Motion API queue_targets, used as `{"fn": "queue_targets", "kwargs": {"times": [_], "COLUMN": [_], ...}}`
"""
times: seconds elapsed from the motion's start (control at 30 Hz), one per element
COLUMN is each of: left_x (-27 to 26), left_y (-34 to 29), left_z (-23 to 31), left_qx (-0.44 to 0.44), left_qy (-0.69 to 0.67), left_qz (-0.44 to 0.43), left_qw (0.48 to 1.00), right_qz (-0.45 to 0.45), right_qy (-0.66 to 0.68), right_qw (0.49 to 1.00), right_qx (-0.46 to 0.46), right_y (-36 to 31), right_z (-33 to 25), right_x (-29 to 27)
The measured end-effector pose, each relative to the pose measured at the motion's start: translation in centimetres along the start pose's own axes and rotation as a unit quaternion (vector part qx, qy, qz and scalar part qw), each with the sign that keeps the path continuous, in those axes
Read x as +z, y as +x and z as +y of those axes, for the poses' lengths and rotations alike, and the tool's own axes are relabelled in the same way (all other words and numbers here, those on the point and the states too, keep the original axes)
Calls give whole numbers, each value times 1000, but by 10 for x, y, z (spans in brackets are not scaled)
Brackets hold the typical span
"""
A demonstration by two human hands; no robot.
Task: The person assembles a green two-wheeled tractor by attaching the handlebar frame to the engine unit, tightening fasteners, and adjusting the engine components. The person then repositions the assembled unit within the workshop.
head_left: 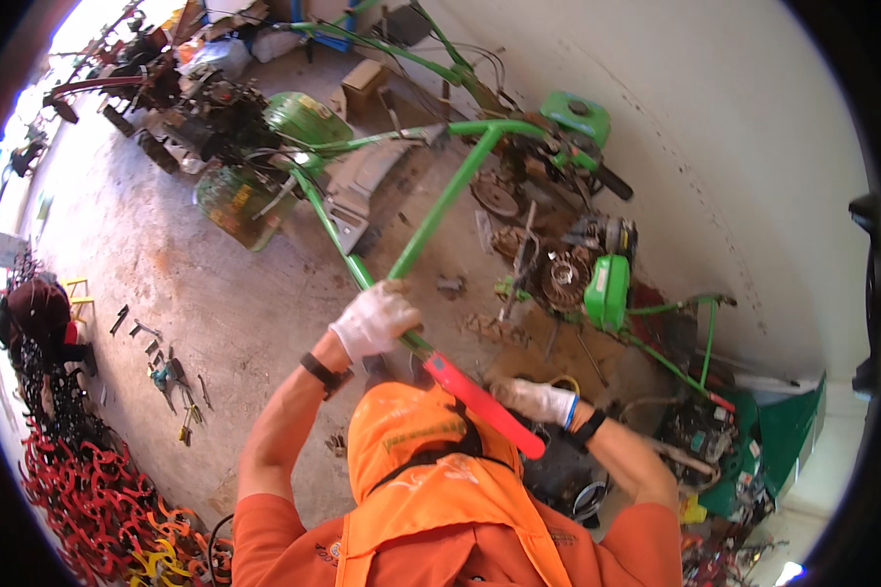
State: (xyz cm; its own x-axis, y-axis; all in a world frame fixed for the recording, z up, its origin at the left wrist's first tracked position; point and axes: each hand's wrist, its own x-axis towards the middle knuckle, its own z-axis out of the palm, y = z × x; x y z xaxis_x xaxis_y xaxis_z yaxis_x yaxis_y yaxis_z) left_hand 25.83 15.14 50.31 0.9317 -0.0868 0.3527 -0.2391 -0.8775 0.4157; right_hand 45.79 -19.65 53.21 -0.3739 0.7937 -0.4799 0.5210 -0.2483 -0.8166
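My left hand (375, 319), in a white glove, is wrapped round the green tubular handlebar (431, 230), just above its red grip (480, 403). The bar runs back to a machine with green fenders (303, 119). My right hand (536, 399), also gloved, is beside the right edge of the red grip. Its fingers look curled, their tips partly hidden; whether they touch the grip or hold a small thing is unclear. The red grip slants across in front of my orange vest (440, 499).
A partly dismantled engine (566, 278) with a green tank (608, 292) stands on the right near the white wall (715, 108). Loose hand tools (171, 377) lie on the concrete floor at left. Red curved parts (83, 499) are heaped at lower left, near a crouching person (37, 313).
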Motion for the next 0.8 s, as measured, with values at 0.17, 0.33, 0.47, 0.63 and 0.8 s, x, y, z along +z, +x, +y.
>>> {"fn": "queue_targets", "kwargs": {"times": [0.17, 0.33, 0.47, 0.63, 0.8], "left_x": [-6, -5, 9, 26, 45], "left_y": [-5, -46, -107, -108, -73], "left_z": [14, 66, 150, 207, 211], "left_qx": [-11, -217, -597, -330, -369], "left_qy": [-20, 22, -396, -779, -790], "left_qz": [23, 168, 57, 59, 136], "left_qw": [999, 961, 695, 530, 470], "right_qz": [159, 159, 136, 192, 197], "right_qy": [-37, 87, 55, 9, 112], "right_qw": [986, 974, 978, 978, 971], "right_qx": [20, 132, 150, 74, 71], "right_y": [12, 22, 26, 38, 47], "right_z": [17, 4, -10, -43, -76], "right_x": [52, 63, 65, 68, 74]}}
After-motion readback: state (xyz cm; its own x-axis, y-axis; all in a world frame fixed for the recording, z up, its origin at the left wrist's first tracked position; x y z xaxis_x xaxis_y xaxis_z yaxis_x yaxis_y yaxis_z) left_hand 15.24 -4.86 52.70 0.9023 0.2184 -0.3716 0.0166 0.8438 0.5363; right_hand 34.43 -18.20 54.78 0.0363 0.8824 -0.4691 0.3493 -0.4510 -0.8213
